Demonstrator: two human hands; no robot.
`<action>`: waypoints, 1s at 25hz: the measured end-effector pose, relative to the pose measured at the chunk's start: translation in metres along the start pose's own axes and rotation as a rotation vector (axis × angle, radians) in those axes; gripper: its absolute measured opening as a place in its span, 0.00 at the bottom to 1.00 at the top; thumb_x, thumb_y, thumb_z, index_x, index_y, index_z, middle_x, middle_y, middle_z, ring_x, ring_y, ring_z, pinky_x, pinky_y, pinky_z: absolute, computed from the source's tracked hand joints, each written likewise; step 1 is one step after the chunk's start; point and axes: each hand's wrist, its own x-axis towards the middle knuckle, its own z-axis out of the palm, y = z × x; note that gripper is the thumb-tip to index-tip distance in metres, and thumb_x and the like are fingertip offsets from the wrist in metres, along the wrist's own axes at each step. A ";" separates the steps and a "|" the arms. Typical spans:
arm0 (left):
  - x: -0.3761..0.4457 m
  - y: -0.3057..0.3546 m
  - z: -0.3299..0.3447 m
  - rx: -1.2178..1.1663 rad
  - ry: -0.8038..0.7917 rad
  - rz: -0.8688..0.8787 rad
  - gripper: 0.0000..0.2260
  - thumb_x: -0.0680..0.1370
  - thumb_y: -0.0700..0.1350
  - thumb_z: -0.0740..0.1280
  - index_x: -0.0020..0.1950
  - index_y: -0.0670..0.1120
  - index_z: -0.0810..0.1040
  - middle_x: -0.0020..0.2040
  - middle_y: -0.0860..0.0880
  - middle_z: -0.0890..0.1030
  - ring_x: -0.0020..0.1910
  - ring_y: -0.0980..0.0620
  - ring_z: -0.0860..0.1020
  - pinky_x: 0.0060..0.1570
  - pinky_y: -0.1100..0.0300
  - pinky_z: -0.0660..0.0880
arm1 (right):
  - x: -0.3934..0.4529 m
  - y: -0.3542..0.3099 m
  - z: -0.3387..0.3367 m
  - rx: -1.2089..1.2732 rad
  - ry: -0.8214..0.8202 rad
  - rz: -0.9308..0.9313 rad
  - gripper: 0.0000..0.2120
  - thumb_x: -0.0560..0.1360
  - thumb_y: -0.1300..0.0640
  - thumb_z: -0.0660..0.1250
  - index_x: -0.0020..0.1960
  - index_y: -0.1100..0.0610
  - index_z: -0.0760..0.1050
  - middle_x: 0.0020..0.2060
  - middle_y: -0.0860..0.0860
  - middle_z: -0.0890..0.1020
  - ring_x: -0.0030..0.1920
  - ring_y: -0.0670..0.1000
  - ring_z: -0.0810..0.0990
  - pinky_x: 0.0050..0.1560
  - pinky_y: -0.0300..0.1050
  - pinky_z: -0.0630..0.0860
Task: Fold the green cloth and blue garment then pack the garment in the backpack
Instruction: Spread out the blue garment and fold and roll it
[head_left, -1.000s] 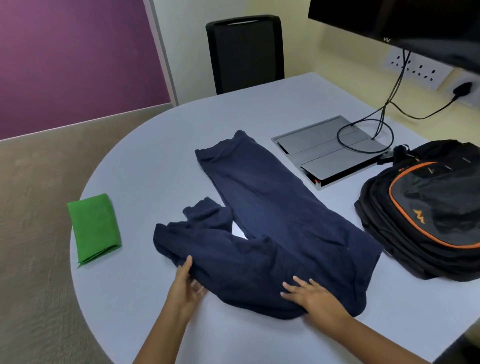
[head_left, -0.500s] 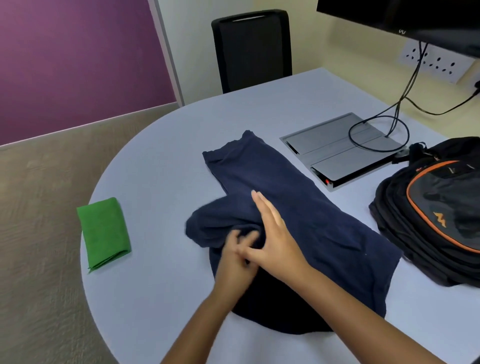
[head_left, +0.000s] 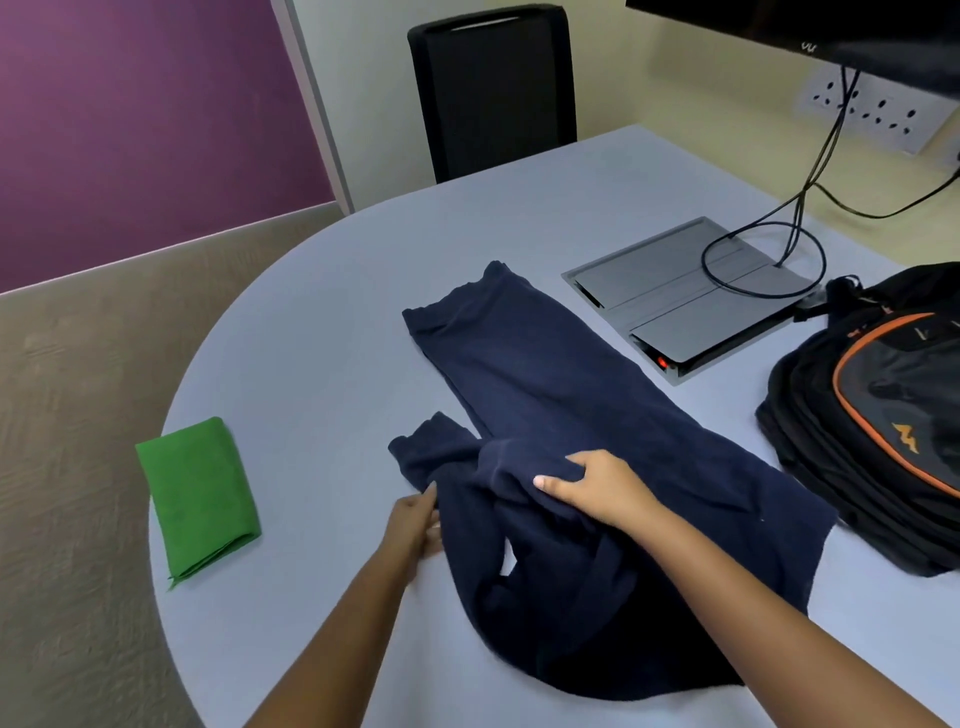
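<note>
The blue garment (head_left: 561, 395), dark navy trousers, lies across the middle of the light grey table (head_left: 332, 322). One leg stretches to the far end and the other is bunched near me. My right hand (head_left: 597, 486) grips a raised fold of that bunched leg. Against the leg's left edge, my left hand (head_left: 415, 525) pinches the fabric between thumb and fingers. The green cloth (head_left: 200, 493) rests folded at the table's left edge. On the right lies the black backpack (head_left: 878, 415) with orange trim, apparently closed.
A grey flap-lidded cable box (head_left: 691, 306) is set in the table beyond the garment, with black cables (head_left: 800, 197) running up to a monitor (head_left: 831, 31). A black chair (head_left: 493, 88) stands at the far side. Wall sockets are at the upper right.
Both hands have pulled back toward me and spread apart. The near trouser leg, which was swept over the other, now lies bunched beside it with its cuff showing.
</note>
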 end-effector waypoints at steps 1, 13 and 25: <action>0.001 0.012 0.004 -0.214 -0.187 -0.071 0.18 0.77 0.54 0.63 0.45 0.39 0.79 0.37 0.44 0.83 0.38 0.48 0.80 0.43 0.54 0.78 | 0.004 -0.002 0.003 0.018 -0.002 0.011 0.16 0.71 0.41 0.67 0.41 0.55 0.78 0.39 0.46 0.82 0.43 0.49 0.80 0.44 0.44 0.75; -0.007 0.065 -0.089 -0.849 -0.023 0.588 0.17 0.83 0.45 0.52 0.71 0.50 0.66 0.64 0.51 0.76 0.62 0.54 0.75 0.62 0.57 0.70 | 0.002 -0.135 -0.008 0.582 0.547 -0.320 0.17 0.81 0.50 0.55 0.37 0.56 0.70 0.33 0.47 0.75 0.35 0.45 0.70 0.38 0.37 0.67; -0.053 0.037 -0.105 -0.967 0.474 0.260 0.17 0.80 0.43 0.59 0.67 0.38 0.68 0.56 0.47 0.79 0.45 0.54 0.79 0.39 0.62 0.77 | -0.033 -0.154 0.139 -0.003 -0.238 -0.718 0.22 0.81 0.48 0.52 0.73 0.53 0.62 0.75 0.50 0.60 0.76 0.50 0.54 0.74 0.55 0.48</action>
